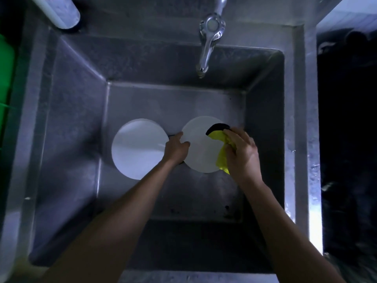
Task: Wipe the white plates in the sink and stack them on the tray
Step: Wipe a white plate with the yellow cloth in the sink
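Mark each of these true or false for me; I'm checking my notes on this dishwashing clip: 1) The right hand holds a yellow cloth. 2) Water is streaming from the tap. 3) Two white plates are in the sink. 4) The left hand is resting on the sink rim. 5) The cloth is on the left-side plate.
1) True: the right hand grips the yellow cloth.
2) False: no stream shows below the tap.
3) True: a left plate and a right plate are in the sink.
4) False: the left hand holds the right plate's edge.
5) False: the cloth lies on the right plate.
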The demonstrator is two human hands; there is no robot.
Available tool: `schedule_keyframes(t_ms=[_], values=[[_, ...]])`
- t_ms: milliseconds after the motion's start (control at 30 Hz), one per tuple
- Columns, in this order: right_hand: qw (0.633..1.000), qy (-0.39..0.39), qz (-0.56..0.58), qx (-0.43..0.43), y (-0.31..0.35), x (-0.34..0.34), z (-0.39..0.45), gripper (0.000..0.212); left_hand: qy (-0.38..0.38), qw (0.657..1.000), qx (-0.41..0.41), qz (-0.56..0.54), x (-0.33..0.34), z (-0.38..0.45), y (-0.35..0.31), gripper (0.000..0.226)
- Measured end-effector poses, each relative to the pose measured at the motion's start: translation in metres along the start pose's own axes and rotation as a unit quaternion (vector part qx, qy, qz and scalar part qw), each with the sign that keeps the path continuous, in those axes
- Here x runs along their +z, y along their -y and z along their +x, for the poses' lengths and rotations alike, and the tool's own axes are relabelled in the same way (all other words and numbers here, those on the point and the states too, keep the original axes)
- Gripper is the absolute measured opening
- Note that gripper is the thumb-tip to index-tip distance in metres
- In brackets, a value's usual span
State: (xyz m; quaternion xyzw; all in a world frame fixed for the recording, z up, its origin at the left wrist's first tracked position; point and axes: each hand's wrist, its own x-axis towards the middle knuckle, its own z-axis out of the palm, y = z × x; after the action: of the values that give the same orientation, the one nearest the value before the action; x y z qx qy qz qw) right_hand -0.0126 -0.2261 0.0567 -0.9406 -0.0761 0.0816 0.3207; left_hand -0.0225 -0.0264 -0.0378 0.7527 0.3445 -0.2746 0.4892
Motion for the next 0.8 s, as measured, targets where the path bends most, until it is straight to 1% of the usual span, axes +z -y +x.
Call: schedule_keyframes(t_ms=[67,133,267,400,467,500,533,600,667,800], values=[[1.000,0.014,-0.016,0.000,0.000,0.005,0.000,0.048,-0.015,1.000,0.014,-0.012,0.001,-0.001,0.002,0.058],[1.000,0.019,-0.024,0.001,0.001,0.010,0.000,0.048,-0.014,0.999,0.022,-0.023,-0.001,-0.003,0.002,0.055],[0.999,0.016,-0.026,0.010,0.005,0.015,0.000,0.047,-0.020,0.998,0.045,-0.038,-0.006,-0.007,-0.004,0.030],[0.999,0.010,-0.030,0.013,0.008,0.014,-0.002,0.048,-0.039,0.997,0.038,-0.053,-0.008,-0.011,-0.008,0.008],[0.999,0.008,-0.028,0.013,0.008,0.011,-0.001,0.048,-0.045,0.997,0.025,-0.060,-0.008,-0.013,-0.011,0.009],[0.999,0.010,-0.028,0.014,0.007,0.010,0.000,0.049,-0.045,0.997,0.013,-0.068,-0.009,-0.014,-0.012,0.004],[0.999,0.012,-0.029,0.015,0.007,0.009,0.000,0.048,-0.045,0.995,0.001,-0.084,-0.008,-0.014,-0.012,0.007],[0.999,0.021,-0.032,0.014,0.006,0.007,0.000,0.048,-0.043,0.993,-0.025,-0.109,-0.007,-0.015,-0.011,0.023],[0.999,0.028,-0.029,0.011,0.003,0.004,0.001,0.048,-0.037,0.993,-0.042,-0.108,-0.004,-0.017,-0.009,0.034],[0.999,0.036,-0.021,0.007,-0.004,-0.001,0.002,0.048,0.017,0.988,-0.077,-0.130,0.004,-0.025,-0.009,0.046]])
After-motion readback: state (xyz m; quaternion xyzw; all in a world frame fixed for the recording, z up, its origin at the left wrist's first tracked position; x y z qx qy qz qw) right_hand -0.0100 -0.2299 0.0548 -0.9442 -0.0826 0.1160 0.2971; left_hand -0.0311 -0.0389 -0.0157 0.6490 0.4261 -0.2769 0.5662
